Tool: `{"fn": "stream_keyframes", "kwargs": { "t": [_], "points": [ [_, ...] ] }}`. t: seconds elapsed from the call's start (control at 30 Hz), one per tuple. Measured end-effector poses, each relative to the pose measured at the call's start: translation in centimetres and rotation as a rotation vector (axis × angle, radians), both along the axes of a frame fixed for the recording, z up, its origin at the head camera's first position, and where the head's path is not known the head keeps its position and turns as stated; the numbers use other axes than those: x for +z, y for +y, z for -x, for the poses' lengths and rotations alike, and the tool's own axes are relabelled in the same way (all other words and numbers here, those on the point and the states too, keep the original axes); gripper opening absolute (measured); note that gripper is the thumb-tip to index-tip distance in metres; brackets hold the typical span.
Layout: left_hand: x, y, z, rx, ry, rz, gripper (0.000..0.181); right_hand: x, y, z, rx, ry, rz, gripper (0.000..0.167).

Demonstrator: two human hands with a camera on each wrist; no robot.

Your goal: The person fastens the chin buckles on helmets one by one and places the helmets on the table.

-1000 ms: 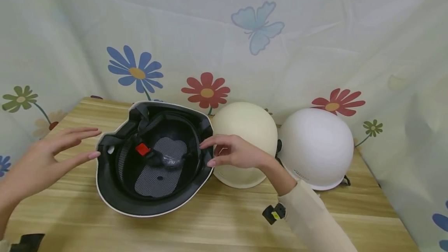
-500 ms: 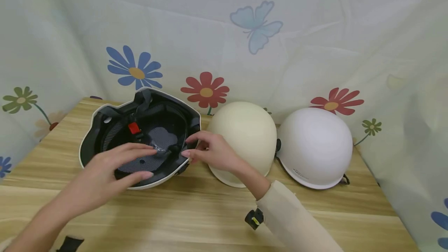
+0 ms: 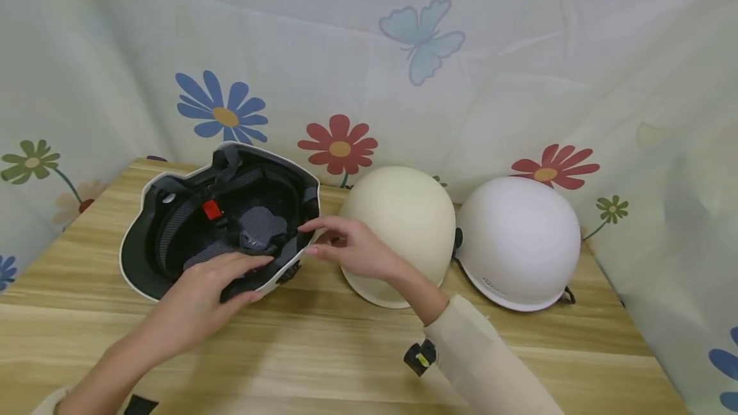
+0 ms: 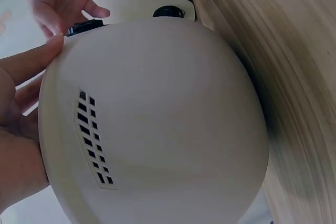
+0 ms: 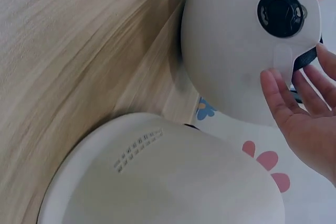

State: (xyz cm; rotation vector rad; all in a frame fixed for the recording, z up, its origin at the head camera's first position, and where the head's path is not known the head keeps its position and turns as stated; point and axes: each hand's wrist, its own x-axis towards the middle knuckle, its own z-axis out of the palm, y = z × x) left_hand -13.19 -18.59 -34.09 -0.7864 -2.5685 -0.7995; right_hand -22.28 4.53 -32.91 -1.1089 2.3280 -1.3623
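Observation:
An upturned, pale-shelled helmet (image 3: pixel 173 239) lies tilted at the table's left, its black lining facing up and a red buckle (image 3: pixel 212 210) inside. My left hand (image 3: pixel 198 293) grips its near rim, with the thumb on the outer edge and the fingers reaching inside; the left wrist view shows the vented shell (image 4: pixel 173 124). At the right end, my right hand (image 3: pixel 357 252) pinches the rim between thumb and fingers, beside a black strap (image 5: pixel 305 59). A round black knob (image 5: pixel 281 14) sits on the shell there.
A cream helmet (image 3: pixel 398 235) stands dome up just right of my right hand. Beside it is a white helmet (image 3: pixel 519 242), also dome up. Behind the wooden table (image 3: pixel 323 364) hangs a flowered curtain (image 3: pixel 323 50).
The upturned helmet has shifted left and tilted, showing more of its right outer side. My left hand has moved from its left side to the near rim; my right hand has moved left.

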Motion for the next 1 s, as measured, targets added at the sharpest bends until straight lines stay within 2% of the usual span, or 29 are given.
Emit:
{"fn": "stream_keyframes", "kwargs": {
  "t": [0.17, 0.33, 0.53, 0.63, 0.7, 0.83, 0.9, 1.0],
  "points": [
    [0.1, -0.6, 0.0, 0.001, 0.098, -0.005, 0.052, 0.3, 0.6, 0.2, 0.014, -0.016, -0.007, 0.040],
    [0.9, -0.8, 0.2, 0.007, 0.161, -0.020, 0.053, 0.9, 1.2, 0.1, 0.010, -0.043, 0.026, 0.042],
    [2.1, -1.1, 0.5, 0.004, 0.241, -0.114, 0.057, 1.4, 1.9, 0.1, 0.071, -0.083, 0.150, 0.044],
    [2.6, -1.4, 0.7, 0.052, 0.258, -0.189, 0.056, 1.6, 2.2, 0.2, 0.055, -0.108, 0.138, 0.043],
    [2.9, -1.9, 0.9, 0.103, 0.230, -0.260, 0.052, 1.5, 2.4, 0.3, 0.029, -0.127, 0.092, 0.041],
    [3.2, -3.0, 1.2, 0.221, 0.100, -0.396, 0.049, 1.0, 2.8, 0.5, -0.007, -0.157, -0.001, 0.040],
    [3.3, -3.5, 1.4, 0.273, 0.027, -0.442, 0.049, 0.6, 3.0, 0.5, -0.013, -0.167, -0.025, 0.040],
    [3.3, -3.9, 1.6, 0.314, -0.026, -0.487, 0.052, 0.1, 3.1, 0.7, -0.006, -0.185, -0.033, 0.041]
  ]
}}
